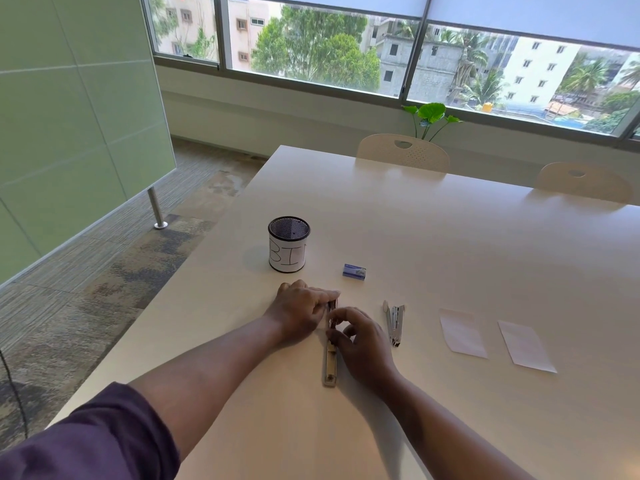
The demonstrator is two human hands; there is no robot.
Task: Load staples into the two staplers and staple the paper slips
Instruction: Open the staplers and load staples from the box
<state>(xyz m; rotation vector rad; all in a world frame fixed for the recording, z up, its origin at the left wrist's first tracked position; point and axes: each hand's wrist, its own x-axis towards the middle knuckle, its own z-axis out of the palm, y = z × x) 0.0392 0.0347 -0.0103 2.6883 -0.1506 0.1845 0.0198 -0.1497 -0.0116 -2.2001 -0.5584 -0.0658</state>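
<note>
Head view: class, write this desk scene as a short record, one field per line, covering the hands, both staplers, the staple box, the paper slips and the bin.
Left hand: grips the far end of the opened stapler
Right hand: fingers pinched at its middle
Opened stapler: lies flat on the table
Second stapler: untouched, to the right of the hands
Staple box: closed, beyond the staplers
Paper slips: two, near one, far-right one, apart
Bin: upright mesh cup, labelled
</note>
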